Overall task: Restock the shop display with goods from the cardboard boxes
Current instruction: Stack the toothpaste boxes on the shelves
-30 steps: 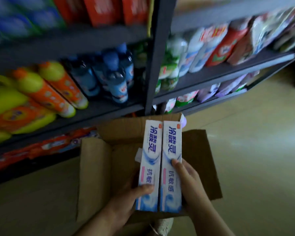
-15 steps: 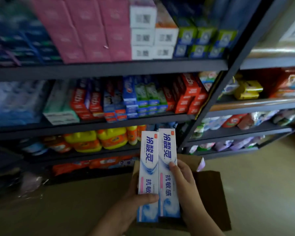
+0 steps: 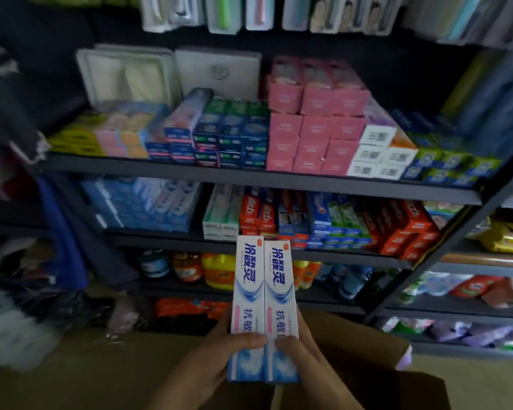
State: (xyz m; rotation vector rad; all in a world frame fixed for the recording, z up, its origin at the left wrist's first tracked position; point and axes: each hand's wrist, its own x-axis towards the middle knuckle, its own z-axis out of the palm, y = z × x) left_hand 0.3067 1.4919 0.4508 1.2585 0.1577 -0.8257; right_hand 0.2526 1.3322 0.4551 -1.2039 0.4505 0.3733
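Two white-and-blue toothpaste boxes [image 3: 264, 303] stand upright side by side in front of me, held up before the shelves. My left hand [image 3: 216, 359] grips the left box low down, thumb across its front. My right hand [image 3: 302, 353] grips the right box the same way. Below and behind my hands lies the brown cardboard box [image 3: 365, 359], its inside hidden. The dark metal shelving [image 3: 249, 177] holds rows of toothpaste boxes; a stack of similar blue-white boxes [image 3: 148, 205] lies at the left of the middle shelf.
Pink boxes [image 3: 311, 137] and green-blue boxes [image 3: 231, 134] fill the upper shelf. Red toothpaste boxes [image 3: 403, 229] sit on the middle shelf's right. Yellow and orange bottles [image 3: 216, 270] stand below. Bags and clothing [image 3: 27, 291] crowd the left. A second shelf unit [image 3: 486, 291] stands at the right.
My view has tilted upward, from the carton and low shelves to the higher toothpaste shelves. Both hands still hold the two boxes, and my thumbs now meet across their fronts.
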